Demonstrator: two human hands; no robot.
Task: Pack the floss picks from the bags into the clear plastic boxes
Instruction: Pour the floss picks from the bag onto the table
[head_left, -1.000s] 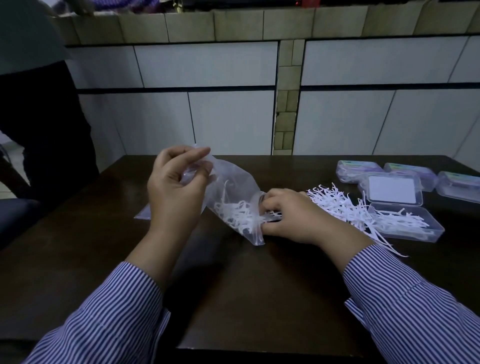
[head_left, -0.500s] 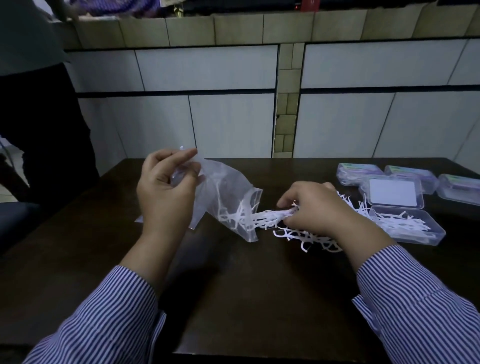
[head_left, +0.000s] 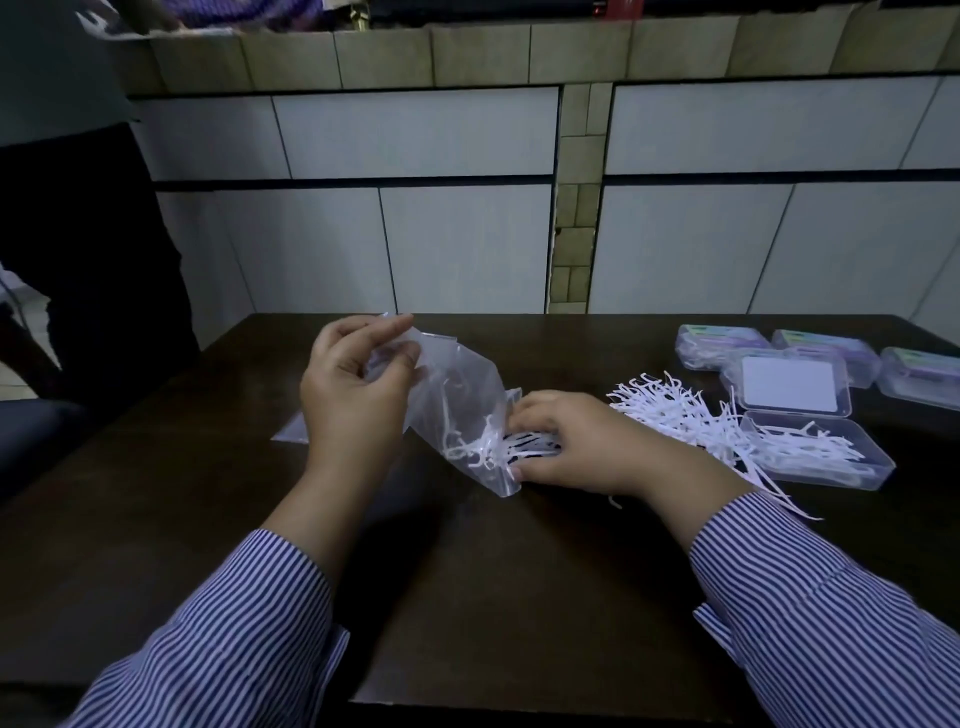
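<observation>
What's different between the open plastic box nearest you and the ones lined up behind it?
The open box has its lid flipped back and loose white floss picks showing inside; the closed boxes are shut. The open box sits nearer, beside the pile of picks; the closed ones stand in a row farther back and carry coloured labels on top. All are clear, rectangular plastic boxes on the dark table.

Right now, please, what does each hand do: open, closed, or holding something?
Left hand: closed, pinching the top of the plastic bag.
Right hand: at the bag's mouth, closed on floss picks.
</observation>
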